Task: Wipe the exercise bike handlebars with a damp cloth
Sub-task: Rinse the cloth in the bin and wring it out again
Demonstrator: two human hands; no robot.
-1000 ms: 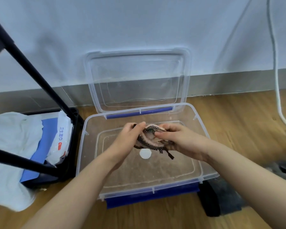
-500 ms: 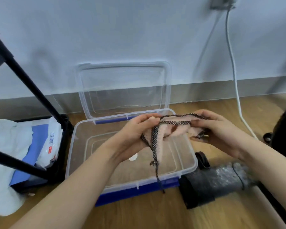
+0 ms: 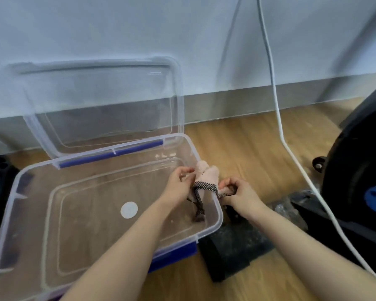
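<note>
A small pink cloth (image 3: 207, 175) with a dark patterned border and a hanging strap is held between both hands over the right rim of a clear plastic box (image 3: 217, 204). My left hand (image 3: 179, 184) grips its left end. Its right end sits in my right hand (image 3: 237, 193). The cloth is bunched and twisted between them. The black body of the exercise bike (image 3: 360, 166) fills the right edge; its handlebars are out of view.
The box has blue latches, and its clear lid (image 3: 100, 105) leans open against the white wall. A white cable (image 3: 278, 118) runs down the wall and across the wooden floor. The bike's dusty black foot (image 3: 237, 246) lies just right of the box.
Both hands have carried the cloth from the middle of the box to its right rim and bunched it up. The view has swung right, bringing the bike in.
</note>
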